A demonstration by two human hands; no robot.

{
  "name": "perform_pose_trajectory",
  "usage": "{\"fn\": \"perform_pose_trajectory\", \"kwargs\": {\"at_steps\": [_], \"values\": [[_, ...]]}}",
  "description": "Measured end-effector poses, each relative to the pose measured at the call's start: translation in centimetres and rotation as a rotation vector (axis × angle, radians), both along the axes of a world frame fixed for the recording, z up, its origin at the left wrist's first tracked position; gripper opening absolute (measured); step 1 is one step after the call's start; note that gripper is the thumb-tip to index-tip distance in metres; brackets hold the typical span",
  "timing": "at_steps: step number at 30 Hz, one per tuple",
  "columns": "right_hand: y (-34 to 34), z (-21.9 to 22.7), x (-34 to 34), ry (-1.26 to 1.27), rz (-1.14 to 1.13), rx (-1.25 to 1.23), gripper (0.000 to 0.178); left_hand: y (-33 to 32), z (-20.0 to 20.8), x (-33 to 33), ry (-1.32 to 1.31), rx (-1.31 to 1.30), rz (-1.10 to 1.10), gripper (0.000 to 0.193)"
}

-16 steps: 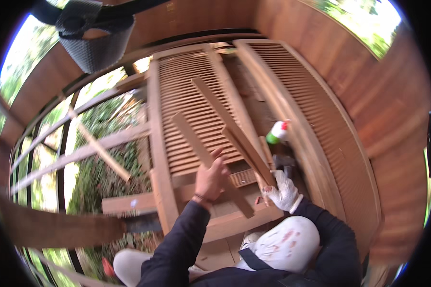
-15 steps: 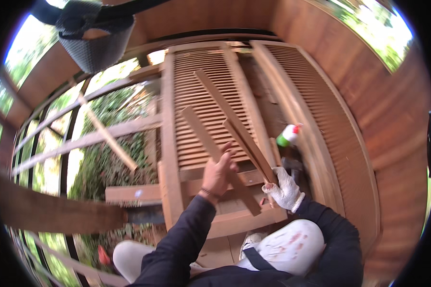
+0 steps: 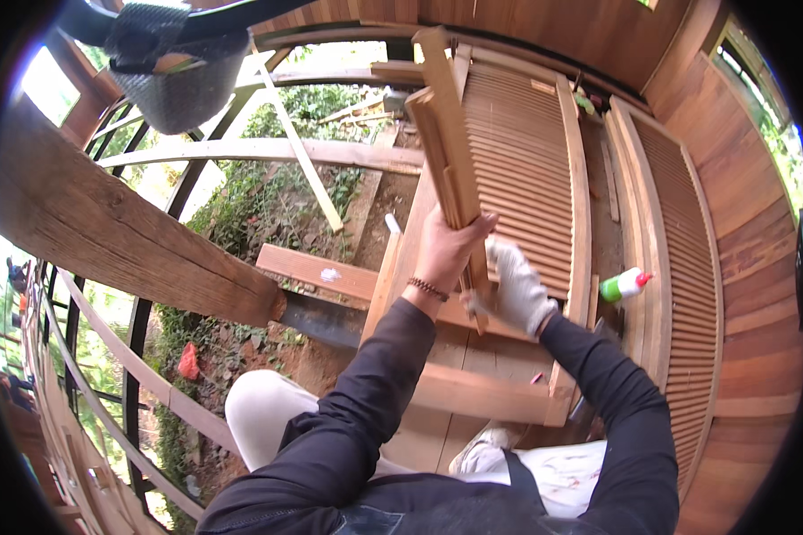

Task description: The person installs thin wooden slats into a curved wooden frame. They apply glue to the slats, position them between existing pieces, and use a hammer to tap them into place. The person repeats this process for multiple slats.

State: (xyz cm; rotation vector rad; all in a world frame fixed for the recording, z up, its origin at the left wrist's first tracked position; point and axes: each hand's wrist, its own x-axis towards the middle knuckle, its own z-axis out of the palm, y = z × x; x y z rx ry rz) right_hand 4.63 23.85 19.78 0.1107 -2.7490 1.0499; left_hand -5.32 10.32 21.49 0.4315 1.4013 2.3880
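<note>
My left hand (image 3: 451, 254), bare with a beaded bracelet at the wrist, is closed around a bundle of long, thin wooden slats (image 3: 446, 147). The bundle is raised and tilted over the left side of a louvered wooden panel (image 3: 522, 152). At its lower end my right hand (image 3: 517, 290), in a white glove, has its thumb and fingers around the slats; slight blur softens the fingertips. Below both hands lies the panel's bottom rail (image 3: 482, 392).
A second louvered panel (image 3: 687, 267) lies to the right. Near it is a green-and-white bottle with a red tip (image 3: 625, 284). A thick wooden post (image 3: 143, 214) slants in from the left. Beams (image 3: 321, 272) cross bare ground and plants beside the panel.
My left hand has closed on the slats, which are now gathered into one raised bundle. My right hand has shifted slightly left and up. The view has turned.
</note>
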Motion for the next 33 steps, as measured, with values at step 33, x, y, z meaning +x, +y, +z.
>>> {"fn": "perform_pose_trajectory", "kwargs": {"at_steps": [33], "values": [[-8.0, -8.0, -11.3, -0.185, 0.242, -0.428, 0.032, -7.2, 1.6, -3.4, 0.265, -0.315, 0.101, 0.018]]}}
